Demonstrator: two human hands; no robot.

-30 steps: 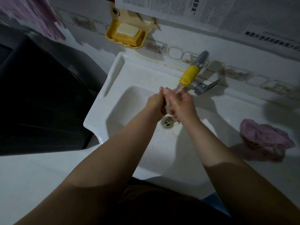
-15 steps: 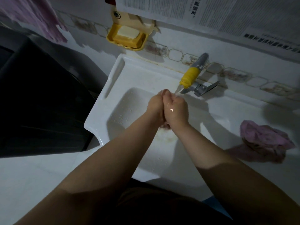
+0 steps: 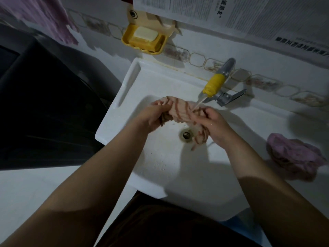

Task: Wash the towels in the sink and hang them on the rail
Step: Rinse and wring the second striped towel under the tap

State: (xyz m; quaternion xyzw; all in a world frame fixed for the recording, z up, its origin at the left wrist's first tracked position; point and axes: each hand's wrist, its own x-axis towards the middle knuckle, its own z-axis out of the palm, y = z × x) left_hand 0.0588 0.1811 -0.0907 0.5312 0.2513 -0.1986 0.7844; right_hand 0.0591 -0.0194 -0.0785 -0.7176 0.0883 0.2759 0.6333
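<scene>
Head view, hands: the left hand (image 3: pixel 153 115) and the right hand (image 3: pixel 212 124) are apart over the basin, each with fingers curled round one end of the striped towel (image 3: pixel 181 111).
Head view, towel: it stretches between the two hands above the sink (image 3: pixel 160 157), bunched and twisted, with one tail hanging below the right hand beside the drain (image 3: pixel 186 134).
Head view, water: a thin stream falls from the tap (image 3: pixel 214 85), which has a yellow sleeve, onto the right part of the towel.
Head view, second towel: a pink towel (image 3: pixel 293 154) lies crumpled on the counter (image 3: pixel 26 193) to the right of the basin, well apart from the hands.
Head view, wall: a yellow soap dish (image 3: pixel 145 39) with a bar in it hangs above the sink; a purple cloth (image 3: pixel 44 16) hangs at top left, but the rail itself cannot be made out.
Risk: the hanging tail could settle over the drain and hold water back; wringing with the tap running would likely leave the towel soaked and dripping on the way to the rail.
Risk, splash: water running off the stretched cloth could spill past the low front rim.
Change: half a second ago the hands were pressed together under the tap with no towel showing; now they have drawn apart and the towel is spread between them.
Stage: judged as mid-wash, with the pink towel not yet done.
</scene>
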